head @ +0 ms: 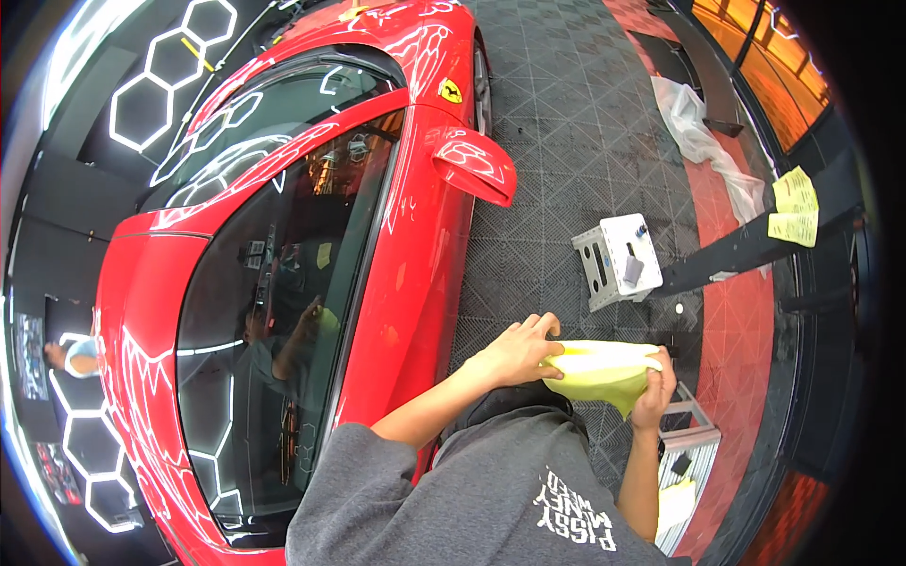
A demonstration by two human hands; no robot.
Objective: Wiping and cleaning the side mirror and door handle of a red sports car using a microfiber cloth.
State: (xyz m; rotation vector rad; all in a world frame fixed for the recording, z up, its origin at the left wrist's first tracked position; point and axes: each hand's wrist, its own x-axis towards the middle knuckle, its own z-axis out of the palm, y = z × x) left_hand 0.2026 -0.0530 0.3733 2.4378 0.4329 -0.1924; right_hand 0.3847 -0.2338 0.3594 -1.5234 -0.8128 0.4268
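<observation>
A yellow cloth (598, 368) is stretched between my two hands, in front of my body and beside the red sports car (417, 283). My left hand (520, 350) grips its left end between thumb and fingers. At the opposite end my right hand (655, 389) pinches the cloth, and a corner hangs down there. The car's side window (283, 304) reflects a person and the cloth. Farther forward, the red side mirror (476, 166) juts out from the door.
A white and grey folding step stool (630, 258) bearing a small bottle and a grey block stands ahead right, by a dark post (736, 251). A metal step platform (690, 460) with another yellow cloth (676, 504) is at my right. Plastic sheeting (697, 134) lies farther off. Another person (81, 357) is beyond the car.
</observation>
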